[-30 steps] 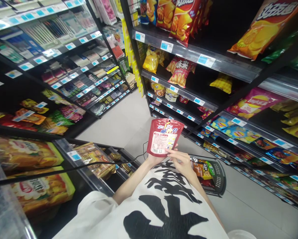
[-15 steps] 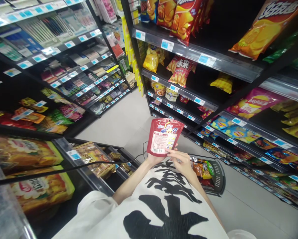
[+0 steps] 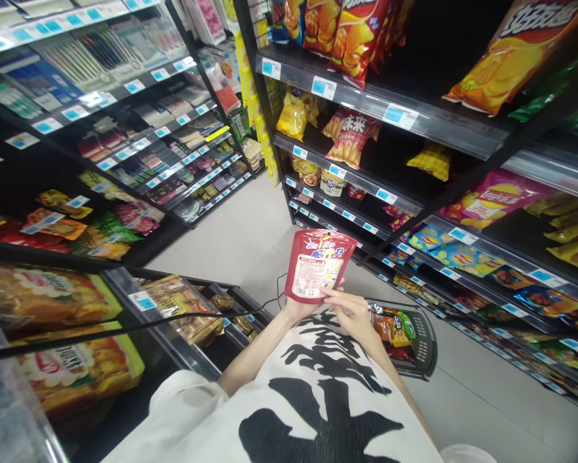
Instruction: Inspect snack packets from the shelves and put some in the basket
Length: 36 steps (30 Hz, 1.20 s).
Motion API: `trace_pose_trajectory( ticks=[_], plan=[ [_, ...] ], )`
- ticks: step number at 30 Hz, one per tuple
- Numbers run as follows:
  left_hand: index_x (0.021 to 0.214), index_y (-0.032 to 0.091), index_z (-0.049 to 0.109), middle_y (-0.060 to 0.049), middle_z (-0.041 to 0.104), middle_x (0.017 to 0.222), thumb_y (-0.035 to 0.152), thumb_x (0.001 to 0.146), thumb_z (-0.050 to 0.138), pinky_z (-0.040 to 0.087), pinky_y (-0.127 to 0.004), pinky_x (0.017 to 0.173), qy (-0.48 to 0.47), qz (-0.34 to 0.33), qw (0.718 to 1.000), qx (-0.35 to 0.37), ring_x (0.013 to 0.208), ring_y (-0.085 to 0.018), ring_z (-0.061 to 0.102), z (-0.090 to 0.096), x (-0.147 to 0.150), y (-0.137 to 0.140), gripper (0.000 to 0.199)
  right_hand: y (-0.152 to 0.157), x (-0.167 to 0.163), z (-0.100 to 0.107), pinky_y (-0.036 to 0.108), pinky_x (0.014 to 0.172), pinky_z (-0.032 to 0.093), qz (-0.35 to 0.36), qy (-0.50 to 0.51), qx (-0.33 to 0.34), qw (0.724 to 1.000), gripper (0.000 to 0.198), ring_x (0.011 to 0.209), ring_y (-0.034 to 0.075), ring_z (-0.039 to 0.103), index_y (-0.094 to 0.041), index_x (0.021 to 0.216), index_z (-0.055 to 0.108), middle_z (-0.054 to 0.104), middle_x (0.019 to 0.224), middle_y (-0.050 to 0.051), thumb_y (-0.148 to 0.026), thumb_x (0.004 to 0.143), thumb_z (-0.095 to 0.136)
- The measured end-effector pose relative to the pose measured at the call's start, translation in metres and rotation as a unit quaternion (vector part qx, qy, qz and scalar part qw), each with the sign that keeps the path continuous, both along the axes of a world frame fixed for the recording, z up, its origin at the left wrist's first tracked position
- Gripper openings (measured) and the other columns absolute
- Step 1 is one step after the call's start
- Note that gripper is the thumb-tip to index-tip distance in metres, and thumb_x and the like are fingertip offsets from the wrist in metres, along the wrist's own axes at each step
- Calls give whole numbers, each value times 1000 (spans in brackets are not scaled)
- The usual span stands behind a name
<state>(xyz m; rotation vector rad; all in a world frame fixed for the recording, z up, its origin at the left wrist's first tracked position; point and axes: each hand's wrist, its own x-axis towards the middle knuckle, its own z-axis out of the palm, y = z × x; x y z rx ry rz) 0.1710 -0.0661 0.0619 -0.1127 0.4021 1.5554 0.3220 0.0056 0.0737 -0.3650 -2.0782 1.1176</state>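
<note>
A red stand-up snack pouch (image 3: 321, 265) is held upright in front of my chest, its printed back with a pale label and barcode facing me. My left hand (image 3: 299, 310) grips it from below and behind, and the pouch hides most of its fingers. My right hand (image 3: 352, 312) is at the pouch's lower right edge, with one finger laid across the front by the barcode and the others curled in. Beyond my right forearm is a dark shopping basket (image 3: 426, 344) containing several colourful snack packs (image 3: 395, 328).
Snack shelves (image 3: 389, 103) with bagged chips (image 3: 491, 196) run along the right. At the left stand stationery shelves (image 3: 100, 96) and, nearer, a rack with large yellow bread packs (image 3: 76, 360). A black cable (image 3: 182, 316) crosses in front of the rack. Grey floor tiles (image 3: 225, 241) lie between.
</note>
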Motion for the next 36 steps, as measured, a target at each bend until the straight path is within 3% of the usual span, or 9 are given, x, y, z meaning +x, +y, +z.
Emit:
trace_pose_trajectory(
  ticks=[7,15,25,36],
  plan=[
    [153,20,42,-20,56,147,49,91,49,44,-56,102,24,-9,1000,9,126,-41,60,-3,0,0,69,-1,0,2,30,69,61,2,4,-9,1000,30,63,14,72,-24,97,74,76,116,5,-4,92,51],
    [151,20,43,-19,56,147,51,87,53,45,-56,102,45,-20,999,1,124,-40,61,-3,-1,0,72,0,1,0,30,72,62,5,0,-18,1000,33,75,17,77,-26,98,75,75,118,4,-4,91,52],
    [149,19,47,-19,57,146,55,86,54,45,-57,103,71,-26,997,11,126,-41,59,-10,-2,-2,73,0,1,1,31,70,61,7,-11,-30,999,31,64,15,74,-26,98,75,76,118,4,-7,92,51],
    [146,19,50,-19,58,145,63,84,50,45,-59,103,121,-40,992,21,130,-42,57,-16,-2,-4,76,0,1,0,32,76,62,10,-11,-38,999,32,74,17,77,-27,100,76,75,118,3,-7,92,51]
  ],
)
